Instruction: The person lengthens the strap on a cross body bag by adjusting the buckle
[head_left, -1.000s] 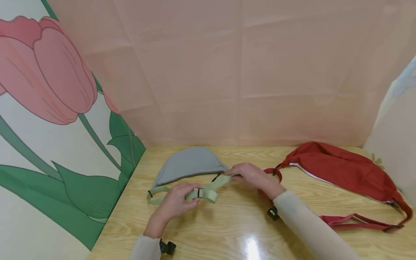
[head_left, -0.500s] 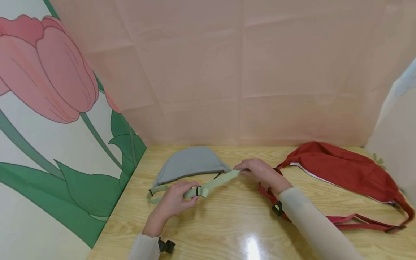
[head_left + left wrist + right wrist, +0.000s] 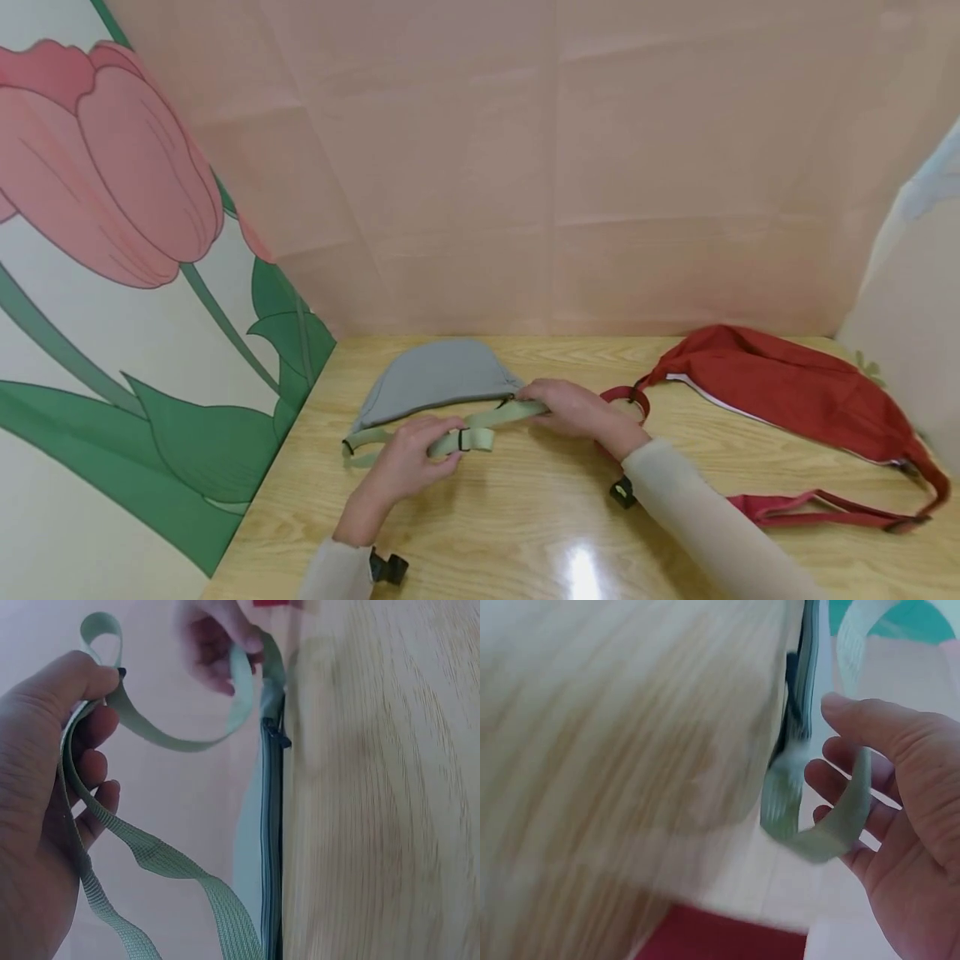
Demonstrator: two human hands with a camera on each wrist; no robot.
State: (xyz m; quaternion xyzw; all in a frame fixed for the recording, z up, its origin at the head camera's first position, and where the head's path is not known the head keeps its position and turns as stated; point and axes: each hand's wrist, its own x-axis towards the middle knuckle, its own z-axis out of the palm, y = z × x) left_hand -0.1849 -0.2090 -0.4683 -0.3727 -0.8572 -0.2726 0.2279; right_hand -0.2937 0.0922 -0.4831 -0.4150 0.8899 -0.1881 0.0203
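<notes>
Both hands at work on the green strap [image 3: 510, 412] of the grey bag [image 3: 442, 375], which lies flat toward the far edge of the wooden table [image 3: 525, 533]. Left hand [image 3: 408, 458] pinches the webbing beside the black slider [image 3: 461, 439], a short loop poking out past it. Right hand [image 3: 566, 407], well apart, grips the strap by the bag's right end, thumb across the webbing — lightly, by the look of it. Main risk, I judge: the webbing twisting and jamming in the slider, since the span between the hands hangs slack. A pull with a loose left pinch could drag the whole bag rather than feed strap. The zip pull [image 3: 277, 739] dangles near the right hand and might snag. Red bag [image 3: 772, 392] lies off to the right; its strap could catch the right sleeve [image 3: 712, 517]. Markings — no brand, label or lettering legible anywhere.
</notes>
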